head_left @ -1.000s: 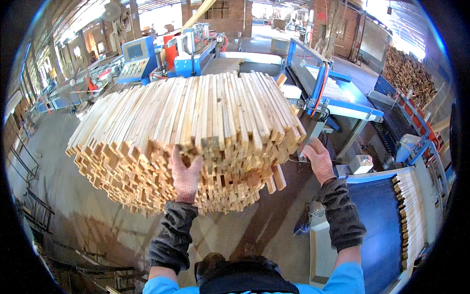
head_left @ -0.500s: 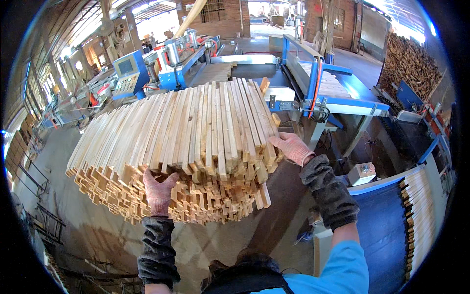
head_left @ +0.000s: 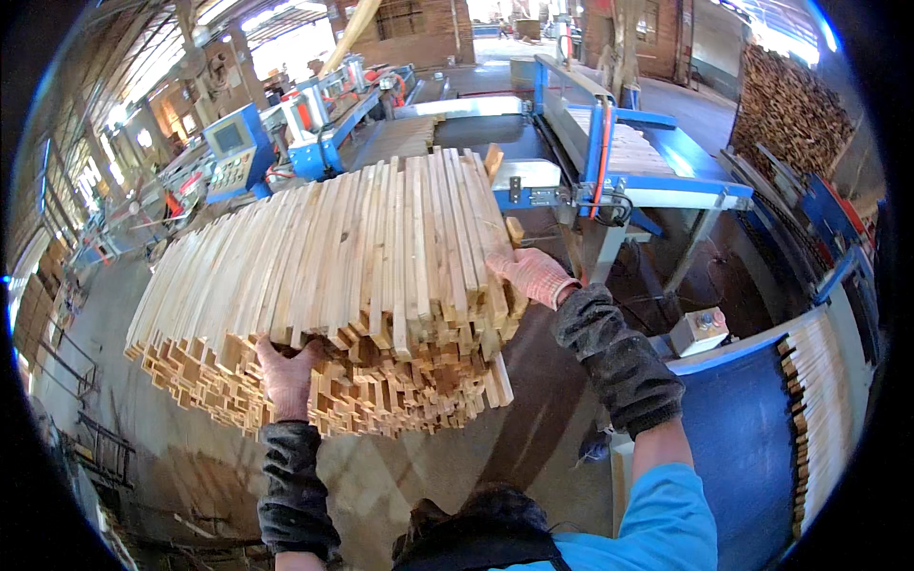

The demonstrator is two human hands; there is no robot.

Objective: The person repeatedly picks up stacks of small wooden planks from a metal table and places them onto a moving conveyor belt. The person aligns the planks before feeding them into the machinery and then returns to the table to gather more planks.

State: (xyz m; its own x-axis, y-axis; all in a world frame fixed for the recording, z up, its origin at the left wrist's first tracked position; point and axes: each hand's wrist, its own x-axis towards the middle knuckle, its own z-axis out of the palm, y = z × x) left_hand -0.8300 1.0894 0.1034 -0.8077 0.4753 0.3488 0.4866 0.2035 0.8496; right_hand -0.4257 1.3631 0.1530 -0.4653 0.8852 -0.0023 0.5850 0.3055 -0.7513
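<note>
A big stack of pale wooden slats (head_left: 343, 276) lies in front of me, long sides running away from me, cut ends facing me. My left hand (head_left: 288, 379), in a pink work glove, presses against the near cut ends at the lower left. My right hand (head_left: 529, 275), gloved the same way, grips the stack's right side near its upper edge. Both forearms wear dark sleeve covers.
A blue woodworking machine (head_left: 619, 162) stands just right of the stack, with a small control box (head_left: 700, 331) below it. A blue table (head_left: 752, 447) with a row of slats (head_left: 828, 400) is at right. More blue machines (head_left: 286, 133) line the back left; stacked wood (head_left: 795, 105) fills the far right.
The view has turned left and the stack now sits more centred. My right hand has slid along the stack's right side; my left hand stays on the near ends.
</note>
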